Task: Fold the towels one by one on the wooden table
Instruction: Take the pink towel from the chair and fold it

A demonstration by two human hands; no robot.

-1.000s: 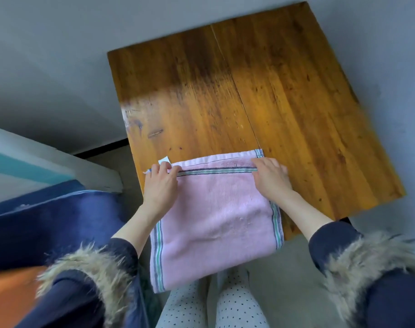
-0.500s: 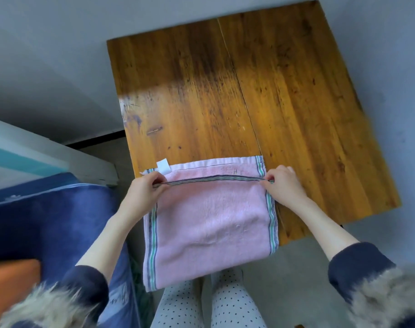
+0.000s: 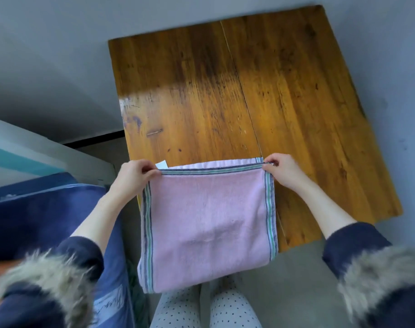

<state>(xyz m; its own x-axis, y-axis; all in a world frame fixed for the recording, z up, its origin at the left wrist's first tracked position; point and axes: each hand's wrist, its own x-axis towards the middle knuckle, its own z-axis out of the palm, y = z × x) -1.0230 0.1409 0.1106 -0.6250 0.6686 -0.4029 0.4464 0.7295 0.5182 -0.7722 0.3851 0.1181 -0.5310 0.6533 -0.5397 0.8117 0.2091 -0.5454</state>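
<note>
The left hand (image 3: 133, 176) and right hand (image 3: 282, 172) each pinch a top corner of the pink towel (image 3: 208, 223), fingers curled tight round the striped hem. A second ago both hands lay over the far edge with the fingers pressing it down; half a second ago they had slid out to the corners. Now the corners are gripped and the hem is drawn taut between them, a straight line across the middle of the frame.

The towel sits at the lower centre of the frame, already doubled. Its far edge lies on the near part of the table (image 3: 284, 102), where a lower layer and a white tag (image 3: 161, 165) peek out just beyond the gripped hem. The near half hangs over the table edge, above the person's knees (image 3: 206, 306).

The change reads as a shift from smoothing to gripping, so the first fold looks finished and aligned. The likely next step is a second fold. The overhang means the cloth probably needs lifting or pulling further onto the wood first. No other towels are in view, so how many remain cannot be told.
</note>
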